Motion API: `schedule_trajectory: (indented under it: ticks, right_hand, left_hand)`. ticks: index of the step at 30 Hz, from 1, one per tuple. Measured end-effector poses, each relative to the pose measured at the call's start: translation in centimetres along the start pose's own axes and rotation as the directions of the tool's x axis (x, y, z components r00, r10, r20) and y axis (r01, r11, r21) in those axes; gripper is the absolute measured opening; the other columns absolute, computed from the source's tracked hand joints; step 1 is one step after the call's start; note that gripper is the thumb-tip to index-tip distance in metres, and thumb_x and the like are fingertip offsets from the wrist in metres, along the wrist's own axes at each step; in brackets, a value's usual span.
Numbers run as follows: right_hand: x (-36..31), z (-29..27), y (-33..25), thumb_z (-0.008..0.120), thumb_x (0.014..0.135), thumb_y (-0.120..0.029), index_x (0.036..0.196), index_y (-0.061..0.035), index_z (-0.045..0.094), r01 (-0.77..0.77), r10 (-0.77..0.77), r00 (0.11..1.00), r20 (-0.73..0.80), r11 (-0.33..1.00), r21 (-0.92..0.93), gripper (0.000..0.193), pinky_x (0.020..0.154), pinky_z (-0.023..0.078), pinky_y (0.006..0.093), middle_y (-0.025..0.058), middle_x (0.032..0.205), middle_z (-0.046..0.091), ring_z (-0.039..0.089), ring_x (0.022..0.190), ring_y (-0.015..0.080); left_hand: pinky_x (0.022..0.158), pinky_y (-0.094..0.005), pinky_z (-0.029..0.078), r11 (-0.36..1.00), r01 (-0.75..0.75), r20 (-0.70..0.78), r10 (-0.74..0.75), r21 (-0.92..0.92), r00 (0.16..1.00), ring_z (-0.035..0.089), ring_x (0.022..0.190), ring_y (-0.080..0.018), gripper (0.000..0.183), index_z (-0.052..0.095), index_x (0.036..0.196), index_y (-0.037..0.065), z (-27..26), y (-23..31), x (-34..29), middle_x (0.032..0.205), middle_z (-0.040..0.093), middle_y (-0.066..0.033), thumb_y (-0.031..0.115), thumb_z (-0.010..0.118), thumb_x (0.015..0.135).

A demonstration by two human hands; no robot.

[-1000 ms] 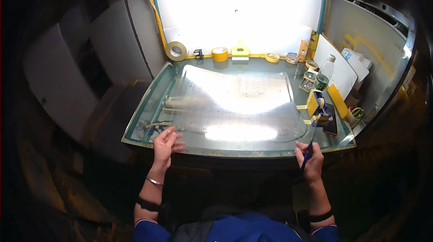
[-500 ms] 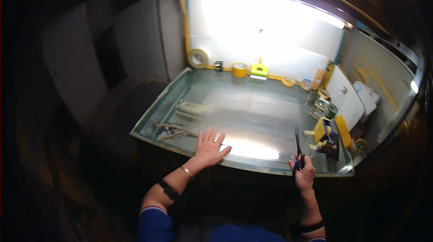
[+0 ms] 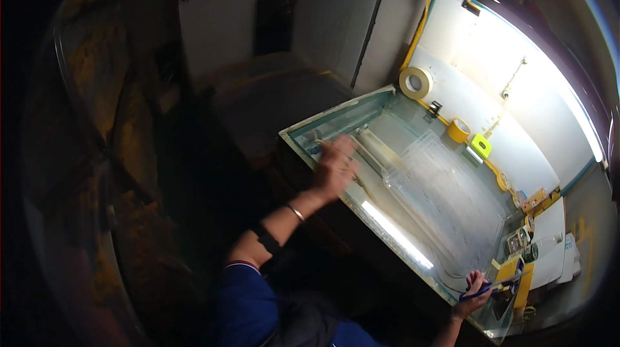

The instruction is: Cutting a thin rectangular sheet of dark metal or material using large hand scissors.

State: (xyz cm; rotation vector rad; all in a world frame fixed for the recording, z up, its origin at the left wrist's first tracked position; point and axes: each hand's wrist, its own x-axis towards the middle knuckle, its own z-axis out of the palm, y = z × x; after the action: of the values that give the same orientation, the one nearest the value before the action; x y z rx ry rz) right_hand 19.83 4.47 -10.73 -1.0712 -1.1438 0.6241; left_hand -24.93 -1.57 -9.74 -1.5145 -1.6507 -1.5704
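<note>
My left hand (image 3: 334,167) is above the near left corner of the glass-topped table (image 3: 407,221), smeared by motion, so its fingers do not read clearly. Beneath and beside it are long thin tools (image 3: 360,184), mostly hidden by the hand. My right hand (image 3: 475,287), near the table's right end, is closed around a pair of scissors (image 3: 510,280) with blue handles. Their blades point right, across a yellow and dark blue tape dispenser (image 3: 512,268).
Along the back edge stand a large tape roll (image 3: 415,83), a black clip-like object (image 3: 433,110), a yellow tape roll (image 3: 458,130) and a bright yellow-green holder (image 3: 480,145). Glass jars (image 3: 517,241) cluster at the right. A light tube (image 3: 568,98) shines above the white back panel.
The view has turned left. My left hand has lifted off the glass and moved left over the thin tools. The scissors have swung from pointing away to pointing right, still in my right hand.
</note>
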Motion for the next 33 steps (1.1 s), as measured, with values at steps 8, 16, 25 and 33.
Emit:
schedule_trajectory:
  ticks: [8, 16, 25, 33]
  right_hand:
    - [0.1, 0.4, 0.8, 0.050, 0.091, -0.021, 0.098, 0.0036, 0.048, 0.077, -0.081, 0.997, -0.020, 0.987, -0.141, 0.026, 0.071, 0.051, 0.0297, 0.0140, 0.089, 0.060, 0.062, 0.078, 0.0200]
    - [0.8, 0.1, 1.7, 0.052, 0.091, -0.023, 0.097, 0.0027, 0.049, 0.058, -0.071, 0.996, -0.045, 0.970, -0.234, 0.026, 0.067, 0.050, 0.0275, 0.0099, 0.084, 0.059, 0.059, 0.073, 0.0166]
    - [0.7, 0.4, 1.5, 0.054, 0.089, -0.022, 0.095, 0.0022, 0.049, -0.010, -0.003, 0.999, -0.051, 0.968, -0.252, 0.026, 0.064, 0.050, 0.0253, 0.0092, 0.083, 0.058, 0.059, 0.071, 0.0153]
    - [0.7, 0.2, 1.6, 0.054, 0.089, -0.017, 0.089, 0.0004, 0.047, 0.068, -0.076, 0.997, -0.032, 0.976, -0.207, 0.019, 0.059, 0.050, 0.0225, 0.0089, 0.081, 0.058, 0.058, 0.068, 0.0136]
  left_hand:
    - [0.102, -0.0389, 0.032, 0.352, 0.825, -0.286, -0.816, 0.442, 0.502, 0.038, 0.122, -0.0345, 0.049, 0.032, 0.132, 0.003, -13.0, -21.7, -6.0, 0.131, 0.040, -0.0212, 0.025, 0.044, 0.090]
    - [0.106, -0.0455, 0.019, 0.281, 0.337, 0.067, -0.847, 0.899, 0.527, 0.024, 0.132, -0.0286, 0.058, 0.036, 0.133, 0.010, -10.8, -25.1, -6.4, 0.140, 0.030, -0.0142, 0.045, 0.044, 0.087]
    - [0.084, -0.0432, 0.046, 0.515, 0.097, 0.422, -0.783, 0.852, 0.456, 0.060, 0.094, -0.0302, 0.039, 0.066, 0.092, 0.011, -10.0, -25.7, -5.2, 0.101, 0.062, -0.0163, 0.040, 0.039, 0.089]
    - [0.084, -0.0404, 0.048, 0.506, 0.330, 0.311, -0.812, 0.797, 0.493, 0.060, 0.094, -0.0322, 0.041, 0.066, 0.093, 0.008, -11.8, -24.1, -2.6, 0.094, 0.064, -0.0167, 0.044, 0.059, 0.074]
